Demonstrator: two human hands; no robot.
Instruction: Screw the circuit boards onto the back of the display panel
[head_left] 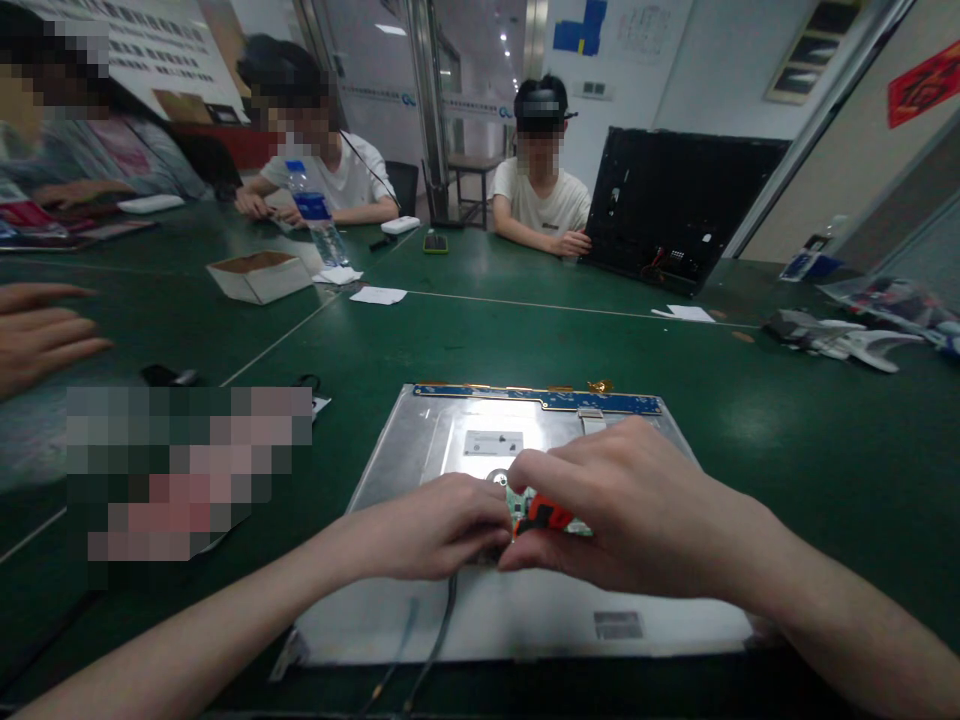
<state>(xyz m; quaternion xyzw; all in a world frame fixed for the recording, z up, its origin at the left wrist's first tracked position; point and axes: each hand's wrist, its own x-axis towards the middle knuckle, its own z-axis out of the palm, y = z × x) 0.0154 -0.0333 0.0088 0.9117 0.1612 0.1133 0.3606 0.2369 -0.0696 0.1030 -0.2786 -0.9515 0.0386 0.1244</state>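
Observation:
A flat metal-backed display panel (pixel 390 480) lies in front of me, with a blue circuit strip (pixel 510 397) along its far edge. A small green circuit board (pixel 516 505) shows between my hands at the panel's middle. My right hand (pixel 630 510) grips an orange-and-black tool handle (pixel 546 513); its working end is hidden. Close beside it, the fingers of my left hand (pixel 450 525) are curled down at the board's left side, and what they pinch, if anything, is hidden. A dark cable (pixel 442 630) runs from under my left hand over the panel's near edge.
At left, another person's hand (pixel 49 335) reaches in over the green table (pixel 465 340). An open box (pixel 262 278), a water bottle (pixel 315 215) and paper scraps lie farther off. Across the table, a person holds a large black screen housing (pixel 675 210). Grey-white parts (pixel 840 335) lie right.

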